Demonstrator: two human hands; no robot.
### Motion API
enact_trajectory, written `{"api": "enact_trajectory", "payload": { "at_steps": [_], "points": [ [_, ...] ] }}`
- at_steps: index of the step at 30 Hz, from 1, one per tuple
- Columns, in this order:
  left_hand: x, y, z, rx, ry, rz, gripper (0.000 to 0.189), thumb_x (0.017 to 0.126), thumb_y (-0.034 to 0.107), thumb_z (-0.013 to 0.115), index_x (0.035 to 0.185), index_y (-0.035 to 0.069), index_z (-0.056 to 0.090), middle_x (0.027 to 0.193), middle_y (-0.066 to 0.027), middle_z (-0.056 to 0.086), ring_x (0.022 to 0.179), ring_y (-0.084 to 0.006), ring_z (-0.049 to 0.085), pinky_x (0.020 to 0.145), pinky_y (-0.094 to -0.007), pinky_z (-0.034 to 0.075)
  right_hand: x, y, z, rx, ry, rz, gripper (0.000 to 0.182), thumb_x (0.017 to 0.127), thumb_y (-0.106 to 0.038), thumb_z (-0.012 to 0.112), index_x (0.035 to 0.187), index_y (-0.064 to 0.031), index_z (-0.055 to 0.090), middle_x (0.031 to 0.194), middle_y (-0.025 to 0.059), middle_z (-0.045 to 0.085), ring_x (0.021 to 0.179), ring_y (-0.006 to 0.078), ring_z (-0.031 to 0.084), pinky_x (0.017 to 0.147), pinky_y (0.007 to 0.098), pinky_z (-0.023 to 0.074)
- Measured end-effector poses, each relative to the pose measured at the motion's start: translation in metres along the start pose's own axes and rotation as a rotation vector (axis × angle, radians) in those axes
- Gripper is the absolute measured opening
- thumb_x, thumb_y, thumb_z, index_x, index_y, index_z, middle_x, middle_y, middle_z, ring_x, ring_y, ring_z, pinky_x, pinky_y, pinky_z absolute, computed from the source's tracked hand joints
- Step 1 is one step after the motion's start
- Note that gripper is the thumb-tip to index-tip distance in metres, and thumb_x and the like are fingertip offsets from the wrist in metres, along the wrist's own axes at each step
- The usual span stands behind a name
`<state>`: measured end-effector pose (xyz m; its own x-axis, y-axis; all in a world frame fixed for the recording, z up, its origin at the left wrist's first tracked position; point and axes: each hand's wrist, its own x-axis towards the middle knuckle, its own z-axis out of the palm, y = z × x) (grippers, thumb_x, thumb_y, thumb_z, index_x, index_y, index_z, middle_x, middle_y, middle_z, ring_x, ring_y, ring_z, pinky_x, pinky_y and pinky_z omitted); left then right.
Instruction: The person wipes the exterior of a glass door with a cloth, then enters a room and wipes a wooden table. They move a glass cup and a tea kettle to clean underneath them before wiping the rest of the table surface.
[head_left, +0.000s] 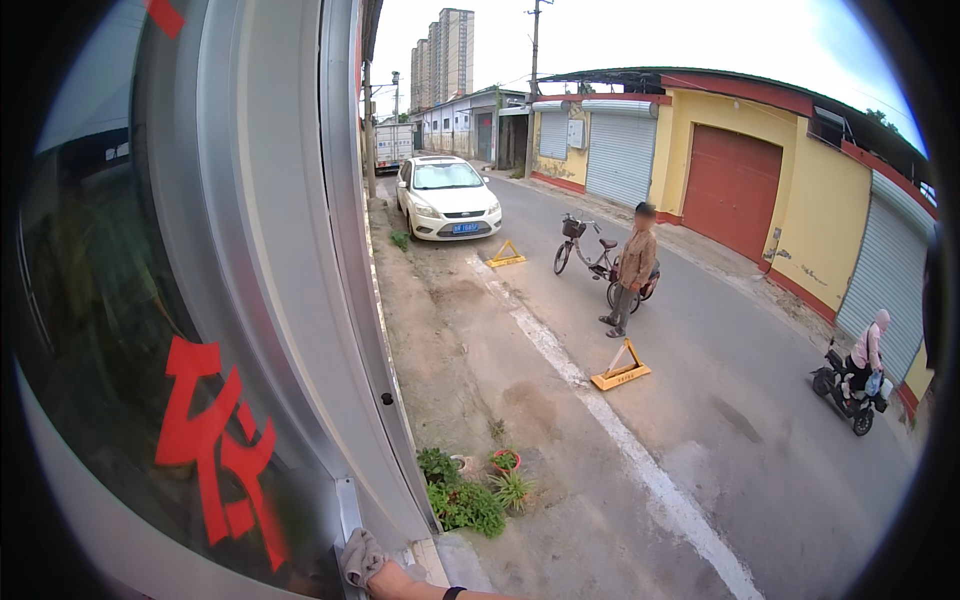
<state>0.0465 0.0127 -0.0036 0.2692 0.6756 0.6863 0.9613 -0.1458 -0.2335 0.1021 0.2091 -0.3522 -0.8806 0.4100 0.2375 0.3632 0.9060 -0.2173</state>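
Note:
At the bottom edge, my right hand (389, 580) holds a crumpled grey-brown cloth (363, 558). The cloth presses against the lower part of a silver metal frame (347, 508) beside a dark glass pane (90, 315). Large red lettering (196, 442) is stuck on the glass. A black band (454, 593) circles my wrist. My fingers are mostly hidden by the cloth and the lower picture edge. My left hand is out of view.
Green potted plants (471, 504) stand by the wall's foot. Two yellow parking barriers (621, 377) line the roadside. A person (636, 259) stands beside a tricycle (592, 262). Another person rides a scooter (844, 390) at right. A white car (448, 199) is parked farther back.

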Motion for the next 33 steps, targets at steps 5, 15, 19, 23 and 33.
{"api": "enact_trajectory", "payload": {
  "at_steps": [5, 15, 19, 23, 33],
  "points": [
    [0.000, 0.008, -0.040, 0.179, -0.001, -0.094, 0.012, 0.086, 0.015, 0.062, 0.098, 0.015, 0.062, 0.106, -0.0079, 0.060, 0.094, -0.0307, 0.060, 0.088, -0.0521, 0.046, 0.000, -0.030, -0.113, 0.265, -0.173, -0.079, 0.040, 0.073, -0.016, 0.059, 0.108, 0.0029, 0.056, 0.102, 0.0220, 0.063, 0.088, 0.0367, 0.064, 0.069, 0.0459, 0.0541],
    [-0.027, 0.000, -0.008, 0.200, 0.169, -0.169, 0.018, 0.084, 0.009, 0.061, 0.101, 0.015, 0.065, 0.099, -0.0095, 0.059, 0.082, -0.0269, 0.059, 0.077, -0.0392, 0.052, 0.005, -0.018, -0.135, 0.430, -0.266, 0.141, 0.040, 0.080, -0.028, 0.061, 0.108, 0.0010, 0.061, 0.102, 0.0229, 0.064, 0.093, 0.0396, 0.063, 0.081, 0.0458, 0.0519],
    [-0.026, 0.000, -0.007, 0.194, 0.160, -0.104, 0.016, 0.084, 0.008, 0.061, 0.099, 0.014, 0.065, 0.101, -0.0096, 0.058, 0.084, -0.0270, 0.059, 0.078, -0.0394, 0.052, 0.038, -0.001, -0.175, 0.595, -0.196, 0.239, 0.042, 0.083, -0.028, 0.062, 0.114, 0.0008, 0.059, 0.113, 0.0232, 0.062, 0.104, 0.0404, 0.059, 0.092, 0.0436, 0.0469],
    [-0.021, 0.001, -0.012, 0.239, 0.092, -0.040, 0.016, 0.084, 0.009, 0.063, 0.099, 0.013, 0.065, 0.103, -0.0090, 0.058, 0.087, -0.0269, 0.059, 0.080, -0.0399, 0.051, 0.076, -0.003, -0.240, 0.802, 0.436, 0.049, 0.041, 0.085, -0.022, 0.062, 0.119, 0.0005, 0.057, 0.122, 0.0223, 0.058, 0.118, 0.0393, 0.052, 0.101, 0.0421, 0.0406],
    [0.024, -0.010, -0.005, 0.130, 0.020, 0.211, 0.011, 0.085, 0.016, 0.060, 0.095, 0.018, 0.062, 0.113, -0.0012, 0.057, 0.104, -0.0218, 0.056, 0.091, -0.0531, 0.038, 0.137, -0.080, -0.485, 0.750, 0.757, -0.779, 0.043, 0.087, -0.016, 0.060, 0.126, -0.0017, 0.054, 0.135, 0.0193, 0.049, 0.121, 0.0333, 0.048, 0.097, 0.0427, 0.0371]
  ]
}}
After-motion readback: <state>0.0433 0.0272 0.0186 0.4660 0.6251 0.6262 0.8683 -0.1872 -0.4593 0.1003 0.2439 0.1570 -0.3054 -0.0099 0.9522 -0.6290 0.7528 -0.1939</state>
